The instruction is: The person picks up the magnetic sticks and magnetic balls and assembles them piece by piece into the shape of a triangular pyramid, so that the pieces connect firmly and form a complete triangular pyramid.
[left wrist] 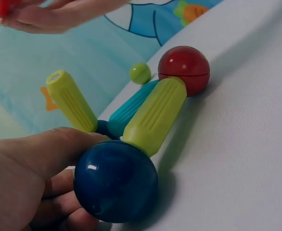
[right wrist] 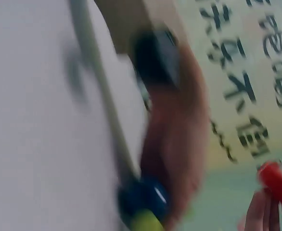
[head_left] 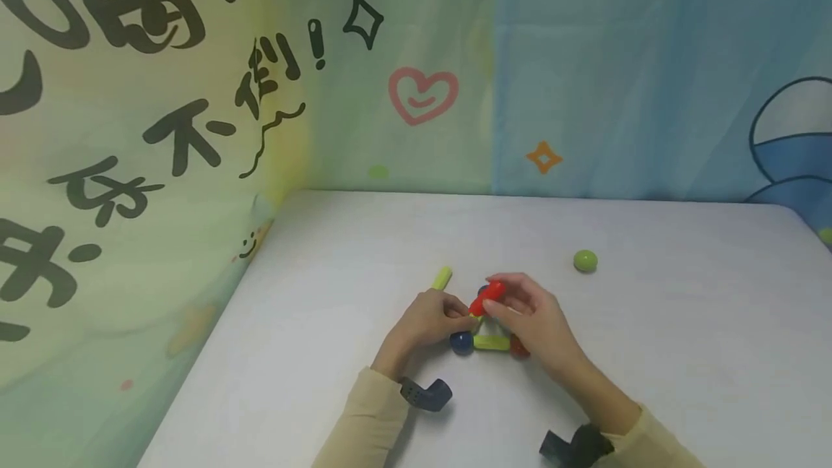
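Observation:
My right hand [head_left: 539,320] pinches a red rod [head_left: 487,299] between thumb and fingers, above the joined pieces. The rod's end [right wrist: 272,174] shows in the right wrist view. My left hand [head_left: 430,318] holds the near blue ball [left wrist: 114,182], thumb and curled fingers behind it. From that ball a ribbed lime rod [left wrist: 155,115] runs to a dark red ball [left wrist: 184,70]. Behind it lies a teal rod [left wrist: 133,108], touching a second blue ball [left wrist: 103,128] mostly hidden by my thumb. Another lime rod [left wrist: 71,101] slants up from there.
A loose green ball [head_left: 586,261] sits farther back on the white table [head_left: 682,323]. Printed cloth [head_left: 403,13] hangs behind the table and along its left side. Dark wrist-worn devices [head_left: 427,394] sit on both wrists. The right wrist view is blurred.

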{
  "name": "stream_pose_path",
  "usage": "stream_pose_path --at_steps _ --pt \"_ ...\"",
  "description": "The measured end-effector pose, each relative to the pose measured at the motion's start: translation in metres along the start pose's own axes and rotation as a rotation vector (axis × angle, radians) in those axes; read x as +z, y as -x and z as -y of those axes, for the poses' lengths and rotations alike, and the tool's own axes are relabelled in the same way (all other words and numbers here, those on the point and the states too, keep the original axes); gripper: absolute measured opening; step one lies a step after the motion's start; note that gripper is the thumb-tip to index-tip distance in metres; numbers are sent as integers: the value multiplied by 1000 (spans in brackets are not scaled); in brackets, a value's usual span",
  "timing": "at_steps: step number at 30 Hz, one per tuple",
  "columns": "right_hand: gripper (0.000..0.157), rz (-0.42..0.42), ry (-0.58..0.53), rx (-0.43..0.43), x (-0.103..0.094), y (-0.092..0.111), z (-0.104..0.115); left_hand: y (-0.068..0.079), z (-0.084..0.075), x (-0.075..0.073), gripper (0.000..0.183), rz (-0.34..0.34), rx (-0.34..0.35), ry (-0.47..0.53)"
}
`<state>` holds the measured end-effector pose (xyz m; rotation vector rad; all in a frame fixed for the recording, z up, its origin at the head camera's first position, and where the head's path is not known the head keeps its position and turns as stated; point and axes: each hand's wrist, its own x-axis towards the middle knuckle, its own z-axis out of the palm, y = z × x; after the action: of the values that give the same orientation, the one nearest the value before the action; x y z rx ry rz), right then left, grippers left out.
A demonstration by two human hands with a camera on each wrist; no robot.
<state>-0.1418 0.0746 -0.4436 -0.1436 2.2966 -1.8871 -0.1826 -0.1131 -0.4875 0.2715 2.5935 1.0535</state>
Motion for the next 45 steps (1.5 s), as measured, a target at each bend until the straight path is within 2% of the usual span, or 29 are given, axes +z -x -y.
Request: stream_pose_path --at_steps 3,6,13,22,27,35,45 --pt "46 -20 9 7 14 14 -9 -1 0 0 19 1 19 -3" --pt "45 -61 36 15 23 17 -20 -2 0 1 20 -1 17 -10" --pt "42 -103 89 52 27 17 -38 0 -1 1 21 12 35 -23" --pt "43 -129 64 82 28 13 -38 0 -1 -2 20 26 19 -18" --pt "43 -126 96 107 28 11 -38 1 0 -3 22 26 0 2" --pt "37 -122 106 70 27 9 -38 1 1 -2 23 13 -19 32" --pt "34 -85 170 83 23 8 -38 0 1 -1 24 13 -18 17"
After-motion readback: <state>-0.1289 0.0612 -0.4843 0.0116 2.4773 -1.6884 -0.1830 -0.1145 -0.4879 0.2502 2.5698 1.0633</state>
